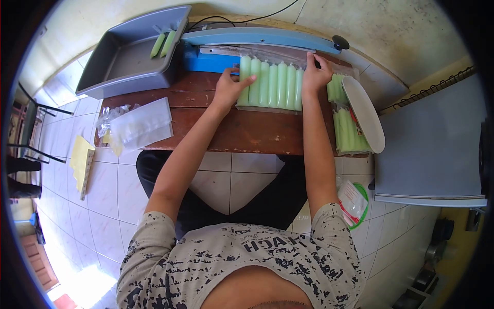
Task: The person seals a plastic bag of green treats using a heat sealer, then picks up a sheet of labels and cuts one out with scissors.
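Squarely between the two sets of fingers lies the flat, clear plastic pack of pale green, sausage-like tubes [272,85], on the reddish-brown wooden table [198,126]. From the left hand [229,91] it lies to the right, touching: the thumb rests over the nearest tubes and the fingers bend round at the left edge, though whether they close underneath cannot be seen. From the right hand [316,77] it lies to the left; finger and thumb appear pinched on the loose film at the far right corner. Both hands are at the pack, so neither is clearly nearer, but the right fingertips reach farther out, just short of the long light-blue metal arm [257,37] beyond them.

The tubes' long axis runs away from the person, crossing the line from left fingers to right. Their narrowed tops and the clear film point outward, toward that arm; how far the film passes beneath it I cannot tell. The bright blue base [211,63] sits just beyond and left of the left fingers. Right of the right fingers, and nearer the body, more green tubes in clear film [346,129] lie beside a white oval dish [366,116].
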